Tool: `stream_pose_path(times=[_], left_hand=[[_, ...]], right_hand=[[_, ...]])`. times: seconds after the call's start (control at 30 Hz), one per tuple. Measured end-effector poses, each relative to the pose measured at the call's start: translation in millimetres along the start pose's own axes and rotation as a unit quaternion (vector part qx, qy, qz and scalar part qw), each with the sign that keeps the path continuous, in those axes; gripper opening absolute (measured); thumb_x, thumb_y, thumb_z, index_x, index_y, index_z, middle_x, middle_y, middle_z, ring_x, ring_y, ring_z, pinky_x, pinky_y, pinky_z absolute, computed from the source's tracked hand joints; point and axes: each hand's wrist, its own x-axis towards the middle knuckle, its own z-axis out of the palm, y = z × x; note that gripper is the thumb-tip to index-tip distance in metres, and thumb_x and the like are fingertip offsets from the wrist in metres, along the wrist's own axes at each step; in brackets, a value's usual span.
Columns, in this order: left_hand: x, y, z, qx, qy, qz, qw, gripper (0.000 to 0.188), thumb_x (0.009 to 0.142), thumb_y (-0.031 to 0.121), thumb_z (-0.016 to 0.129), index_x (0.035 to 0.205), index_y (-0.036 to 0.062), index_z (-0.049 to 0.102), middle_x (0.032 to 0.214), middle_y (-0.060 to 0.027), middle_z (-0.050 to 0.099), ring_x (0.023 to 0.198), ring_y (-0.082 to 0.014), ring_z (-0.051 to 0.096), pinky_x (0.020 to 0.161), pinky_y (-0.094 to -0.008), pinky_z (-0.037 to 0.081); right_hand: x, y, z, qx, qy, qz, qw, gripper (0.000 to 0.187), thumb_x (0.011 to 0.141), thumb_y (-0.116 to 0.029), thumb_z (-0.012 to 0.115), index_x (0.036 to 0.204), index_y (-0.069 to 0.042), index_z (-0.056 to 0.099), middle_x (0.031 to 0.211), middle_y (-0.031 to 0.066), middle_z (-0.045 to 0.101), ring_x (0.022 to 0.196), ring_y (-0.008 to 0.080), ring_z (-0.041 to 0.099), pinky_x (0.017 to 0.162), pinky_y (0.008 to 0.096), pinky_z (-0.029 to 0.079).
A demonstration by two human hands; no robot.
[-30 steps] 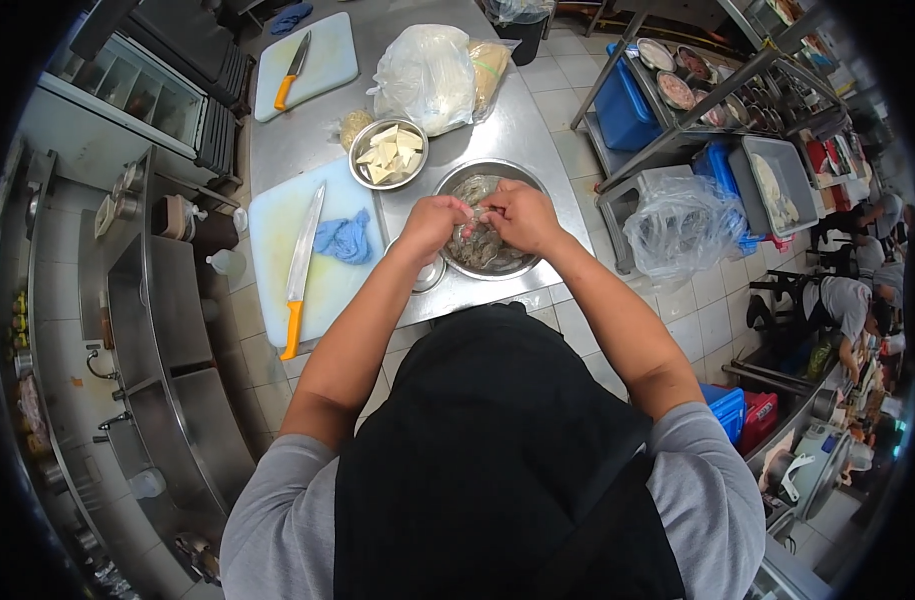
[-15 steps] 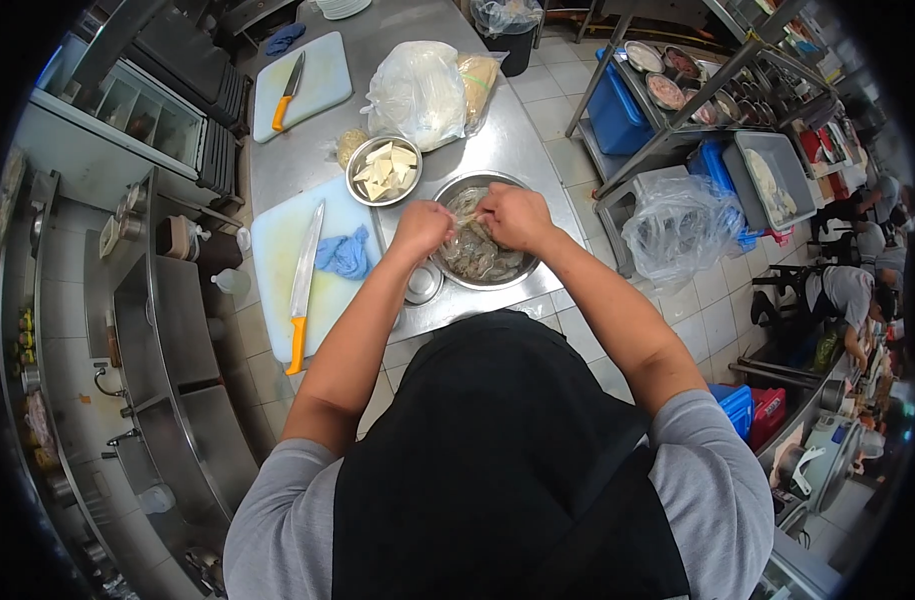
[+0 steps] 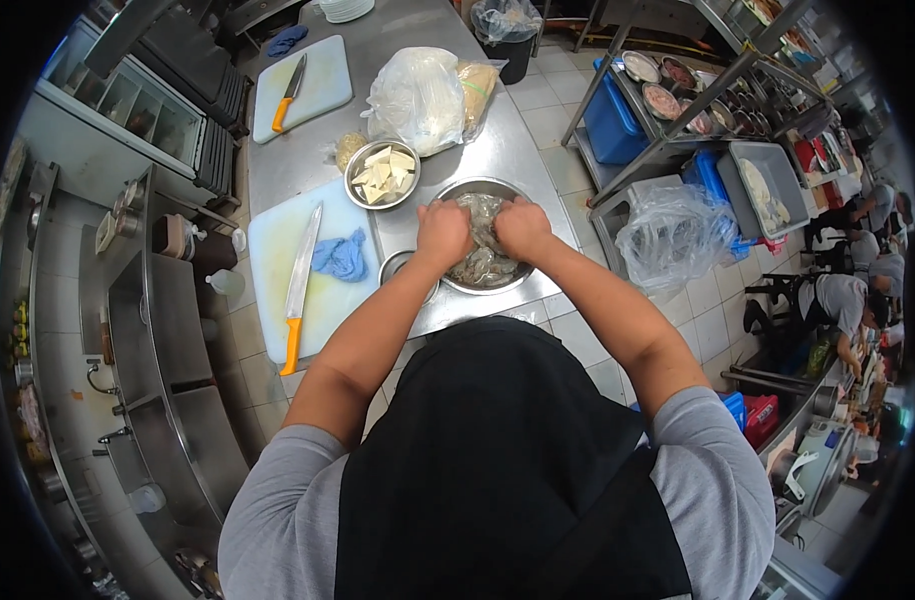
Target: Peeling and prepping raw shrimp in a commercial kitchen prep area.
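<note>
On the steel table, a round metal bowl [image 3: 489,286] holds a clear plastic bag [image 3: 483,205] with greyish, glistening pieces in it that look like raw shrimp. My left hand [image 3: 445,235] is closed on the bag at the bowl's left side. At the right side, my right hand [image 3: 523,230] grips the same bag, its fingers curled under and partly hidden. Film stretches between the two fists. A smaller metal bowl of pale cut wedges [image 3: 386,175] stands just beyond my left hand. Partly behind my left forearm sits a small round metal dish [image 3: 398,263].
Left of the bowl, a white cutting board [image 3: 273,270] carries a yellow-handled knife [image 3: 301,285] and a blue cloth [image 3: 342,256]. Farther back are a bulging white plastic bag [image 3: 415,100] and another board [image 3: 328,70] with a knife. A rack [image 3: 618,190] stands to the right.
Both fists have come slightly nearer to me and turned more knuckles-up, the bag still in their grip. More of the bag now shows between them.
</note>
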Motion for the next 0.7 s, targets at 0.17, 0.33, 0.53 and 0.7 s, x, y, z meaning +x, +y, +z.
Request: stream_pose_path(times=[0.17, 0.33, 0.53, 0.7], left_hand=[[11, -15, -13, -0.343, -0.052, -0.238, 0.907, 0.020, 0.084, 0.015, 0.074, 0.098, 0.0009, 0.077, 0.090, -0.0164, 0.075, 0.077, -0.0304, 0.071, 0.075, -0.0387, 0.055], [9, -25, -19, -0.570, -0.120, -0.293, 0.758, 0.019, 0.091, 0.012, 0.073, 0.103, -0.0028, 0.073, 0.085, -0.0033, 0.070, 0.073, -0.0120, 0.060, 0.067, -0.0271, 0.048], [-5, -28, -19, -0.653, -0.143, -0.337, 0.663, 0.020, 0.091, 0.011, 0.073, 0.104, -0.0041, 0.073, 0.083, -0.0047, 0.070, 0.068, -0.0116, 0.060, 0.063, -0.0258, 0.046], [-11, -20, -34, -0.491, -0.049, -0.288, 0.821, 0.022, 0.091, 0.010, 0.070, 0.106, -0.0055, 0.073, 0.079, -0.0045, 0.070, 0.070, -0.0119, 0.064, 0.065, -0.0257, 0.048]], right_hand=[[-16, 2, -34, 0.347, 0.125, 0.107, 0.923, 0.016, 0.081, -0.022, 0.077, 0.094, -0.012, 0.078, 0.099, 0.0084, 0.071, 0.095, 0.0285, 0.069, 0.080, 0.0389, 0.056], [-12, -2, -21, 0.414, 0.185, 0.044, 0.890, 0.020, 0.079, -0.026, 0.082, 0.091, -0.011, 0.076, 0.093, 0.0079, 0.070, 0.086, 0.0302, 0.070, 0.075, 0.0410, 0.055], [-21, -16, -21, 0.398, 0.241, 0.021, 0.885, 0.017, 0.083, -0.027, 0.078, 0.089, -0.011, 0.076, 0.087, 0.0092, 0.068, 0.077, 0.0332, 0.066, 0.072, 0.0422, 0.055], [-21, -8, -2, 0.114, 0.137, 0.059, 0.982, 0.017, 0.084, -0.023, 0.069, 0.090, -0.010, 0.078, 0.101, 0.0089, 0.070, 0.103, 0.0290, 0.063, 0.081, 0.0433, 0.051]])
